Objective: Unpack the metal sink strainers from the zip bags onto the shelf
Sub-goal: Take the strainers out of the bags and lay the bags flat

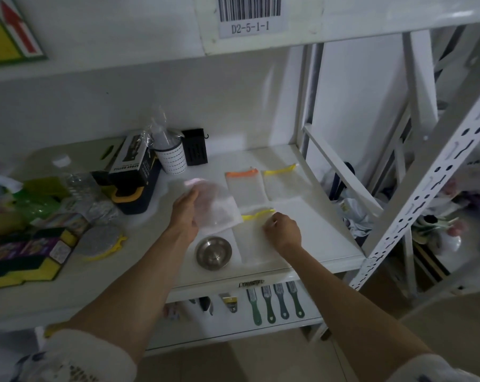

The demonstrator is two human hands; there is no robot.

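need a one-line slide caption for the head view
Left hand lifts a clear zip bag above an unpacked metal sink strainer; right hand pinches a yellow-zip bag.

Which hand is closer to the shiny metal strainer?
Left. The left hand holds a bag just above the strainer; the right hand is off to the strainer's right, on a yellow-zip bag.

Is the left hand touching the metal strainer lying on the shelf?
Apart. In the head view the left hand holds a clear bag, with bare shelf between it and the strainer.
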